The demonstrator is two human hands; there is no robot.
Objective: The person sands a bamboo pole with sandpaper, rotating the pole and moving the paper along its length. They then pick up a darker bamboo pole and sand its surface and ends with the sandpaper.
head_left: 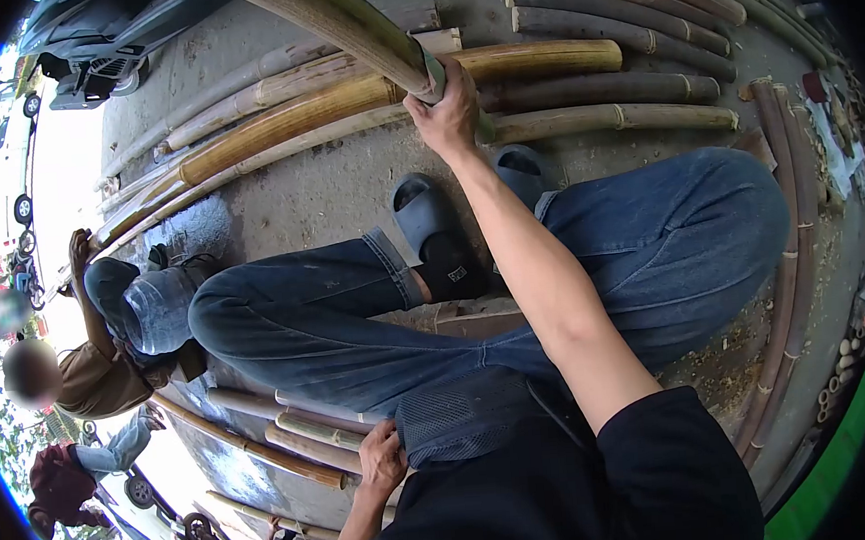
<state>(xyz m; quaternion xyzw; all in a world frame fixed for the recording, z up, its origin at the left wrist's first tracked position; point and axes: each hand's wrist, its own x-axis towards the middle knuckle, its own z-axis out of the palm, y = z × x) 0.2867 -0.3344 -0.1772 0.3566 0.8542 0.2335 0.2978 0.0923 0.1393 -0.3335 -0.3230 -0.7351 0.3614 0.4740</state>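
My right hand (pixel 448 110) is wrapped round the near end of a bamboo pole (pixel 350 25), which slants up and out of the top of the view. Beneath it, other bamboo poles lie side by side on the ground, among them a glossy yellow-brown bamboo pole (pixel 287 128). Down at my waist, my left hand (pixel 380 457) has its fingers curled against the edge of a dark mesh pouch-like piece (pixel 458 419) on my lap. Part of its fingertips is hidden by the mesh.
Dark bamboo poles (pixel 626 31) lie at upper right, more (pixel 791 235) along the right side. My sandals (pixel 423 210) rest on the concrete. A co-worker (pixel 99 374) crouches at left, touching a pole; another person (pixel 75 471) is beyond. Vehicles (pixel 121 41) stand at upper left.
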